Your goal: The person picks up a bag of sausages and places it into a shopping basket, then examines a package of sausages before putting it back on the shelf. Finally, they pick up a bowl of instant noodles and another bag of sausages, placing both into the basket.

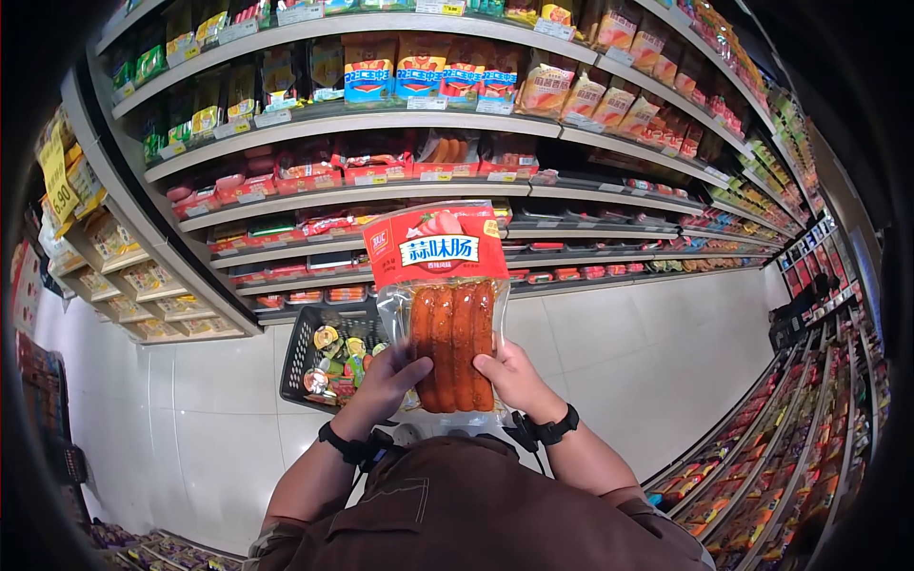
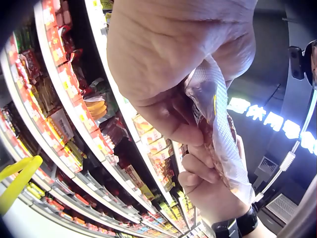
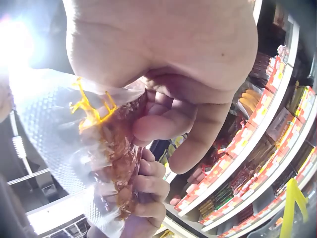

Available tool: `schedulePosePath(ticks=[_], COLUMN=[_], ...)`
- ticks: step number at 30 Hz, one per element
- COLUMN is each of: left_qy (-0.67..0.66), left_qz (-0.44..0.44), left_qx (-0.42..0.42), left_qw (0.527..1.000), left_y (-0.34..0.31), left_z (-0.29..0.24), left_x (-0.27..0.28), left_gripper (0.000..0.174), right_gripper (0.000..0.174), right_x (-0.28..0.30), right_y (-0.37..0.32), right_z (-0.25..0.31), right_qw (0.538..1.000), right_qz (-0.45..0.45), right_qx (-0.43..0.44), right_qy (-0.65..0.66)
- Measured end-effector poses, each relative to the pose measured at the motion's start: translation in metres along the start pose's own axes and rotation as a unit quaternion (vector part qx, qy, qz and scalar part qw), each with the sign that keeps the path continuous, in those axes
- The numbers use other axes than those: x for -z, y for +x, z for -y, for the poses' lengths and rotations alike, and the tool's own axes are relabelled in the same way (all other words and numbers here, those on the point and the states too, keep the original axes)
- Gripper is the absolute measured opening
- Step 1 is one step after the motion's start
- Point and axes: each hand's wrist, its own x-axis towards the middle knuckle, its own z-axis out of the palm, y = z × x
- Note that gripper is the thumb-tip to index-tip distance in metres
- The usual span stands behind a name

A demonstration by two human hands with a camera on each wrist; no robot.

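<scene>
Sausage pack (image 1: 440, 305) held up before the shelves (image 1: 381, 190)
Head view: I saw the left hand (image 1: 386, 381) and right hand (image 1: 514, 376) gripping its lower end, a basket (image 1: 303, 354) beside them; left wrist: fingers pinched the pack; right wrist: fingers curled round it too

Both hands hold a sausage pack (image 1: 440, 305) upright before the shelves (image 1: 381, 190) — the left hand (image 1: 383, 383) and right hand (image 1: 512, 376) grip its lower edges. Just behind them on the floor (image 1: 609, 352) stands a black basket (image 1: 307, 347) — small packets fill it.
</scene>
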Motion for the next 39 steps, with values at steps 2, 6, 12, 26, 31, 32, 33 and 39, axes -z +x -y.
schedulePosePath(ticks=[2, 6, 12, 26, 31, 32, 33, 39], left_qy=[-0.011, 0.002, 0.39, -0.265, -0.267, -0.248, -0.227, -0.145], left_qz=[-0.001, -0.003, -0.155, -0.062, -0.035, -0.047, -0.058, -0.143], left_qx=[0.002, 0.001, -0.146, 0.018, 0.03, 0.026, 0.022, -0.04], left_qw=[1.0, 1.0, 0.896, 0.962, 0.963, 0.967, 0.972, 0.978], left_y=[0.002, 0.017, 0.028, 0.028, 0.026, 0.028, 0.031, 0.06], left_z=[0.001, 0.003, 0.01, 0.02, 0.022, 0.021, 0.02, 0.045], left_x=[-0.001, 0.002, 0.003, 0.03, 0.036, 0.034, 0.031, 0.002], left_gripper=[0.04, 0.042, 0.064, 0.045, 0.048, 0.047, 0.047, 0.046], right_gripper=[0.042, 0.038, 0.026, 0.049, 0.05, 0.048, 0.048, 0.057], right_x=[0.003, 0.003, 0.01, -0.003, 0.003, 0.004, 0.004, 0.029], right_y=[0.001, 0.003, 0.01, 0.012, 0.003, 0.002, 0.002, 0.008], right_z=[-0.005, -0.006, -0.001, 0.009, -0.008, -0.013, -0.013, -0.006], right_qw=[1.0, 0.999, 0.966, 0.88, 0.963, 0.981, 0.981, 0.868], right_qz=[-0.01, -0.043, -0.186, -0.123, -0.14, -0.135, -0.134, -0.094], right_qx=[-0.011, -0.002, -0.076, 0.174, 0.04, 0.005, 0.004, 0.146], right_qy=[-0.012, -0.032, -0.161, -0.424, -0.228, -0.14, -0.141, -0.466])
